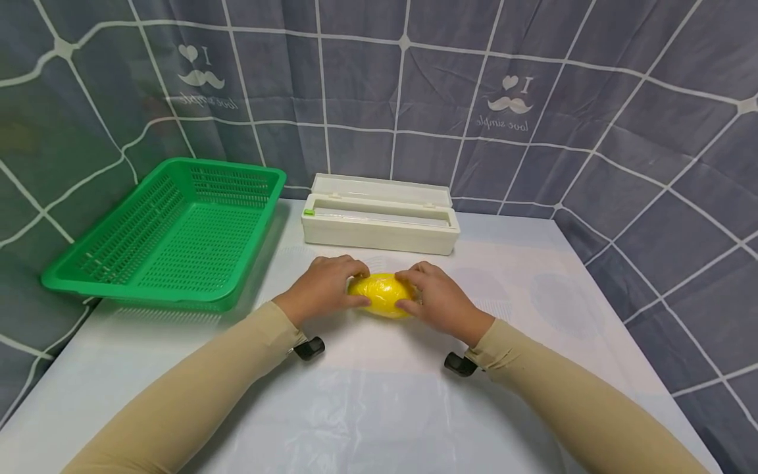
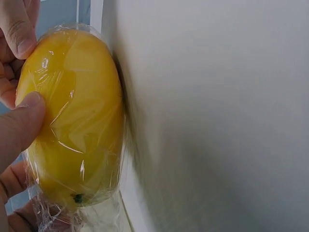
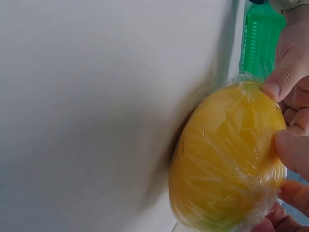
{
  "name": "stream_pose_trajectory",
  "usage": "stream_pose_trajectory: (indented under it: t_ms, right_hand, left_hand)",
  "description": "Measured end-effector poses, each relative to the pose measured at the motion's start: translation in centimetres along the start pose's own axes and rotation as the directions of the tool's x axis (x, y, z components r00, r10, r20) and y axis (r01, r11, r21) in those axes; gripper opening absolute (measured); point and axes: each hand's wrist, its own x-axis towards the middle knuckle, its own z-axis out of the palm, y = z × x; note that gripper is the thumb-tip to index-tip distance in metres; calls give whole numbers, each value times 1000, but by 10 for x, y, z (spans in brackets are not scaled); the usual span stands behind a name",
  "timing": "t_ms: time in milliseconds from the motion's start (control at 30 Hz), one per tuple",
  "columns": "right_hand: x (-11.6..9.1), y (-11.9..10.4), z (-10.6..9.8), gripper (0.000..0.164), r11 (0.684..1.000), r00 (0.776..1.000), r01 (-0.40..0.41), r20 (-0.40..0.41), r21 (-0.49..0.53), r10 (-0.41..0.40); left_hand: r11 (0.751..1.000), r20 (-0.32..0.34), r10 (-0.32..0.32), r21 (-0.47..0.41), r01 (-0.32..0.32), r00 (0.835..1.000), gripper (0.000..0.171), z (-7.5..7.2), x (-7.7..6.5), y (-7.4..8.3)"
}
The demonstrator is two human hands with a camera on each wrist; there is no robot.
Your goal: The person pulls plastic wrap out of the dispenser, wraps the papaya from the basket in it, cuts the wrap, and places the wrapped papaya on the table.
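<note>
Both hands hold an oval yellow fruit wrapped in clear cling film, low over the middle of the white table. My left hand grips its left end, thumb on the near side and fingers over the far side. At the opposite end, my right hand grips it the same way. Close up in the left wrist view, the wrapped fruit shows a small dark green spot at one end, where the film bunches loosely. The right wrist view shows wrinkled film over the fruit and a greenish tint at its lower end.
Behind the hands stands a long white cling film box, its lid raised and a small green piece at its left end. A green perforated basket sits at the left on the white table. Grey checked curtain surrounds the table.
</note>
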Motion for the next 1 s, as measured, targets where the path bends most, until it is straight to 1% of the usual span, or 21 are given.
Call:
stream_pose_trajectory:
  t_ms: [200, 333, 533, 667, 767, 900, 1000]
  right_hand:
    - [-1, 0, 0, 52, 1000, 1000, 2, -6, -2, -2]
    - [-1, 1, 0, 51, 1000, 1000, 17, -14, -15, -17]
    - [-1, 2, 0, 46, 997, 998, 47, -28, -66, -49]
    - [-2, 2, -1, 41, 996, 999, 49, -19, -71, -50]
    - [-3, 3, -2, 38, 995, 998, 62, -19, -75, -63]
    - [-4, 7, -2, 37, 992, 995, 91, -36, -86, -95]
    - [-3, 10, -2, 39, 991, 993, 105, -46, -84, -109]
  left_hand:
    - [1000, -1, -2, 8, 2, 1000, 46, 0, -1, 3]
    - [1000, 4, -5, 26, 4, 1000, 48, 0, -2, 4]
    - [998, 32, -5, 56, 3, 999, 49, -2, -6, 9]
    - [998, 62, 6, 59, -10, 998, 48, -4, -11, 10]
    - [998, 84, 33, 55, -38, 996, 41, -5, -15, 10]
    - [993, 102, 106, 46, -111, 989, 31, -5, -20, 10]
    - [984, 118, 161, 54, -168, 980, 31, -6, -23, 12]
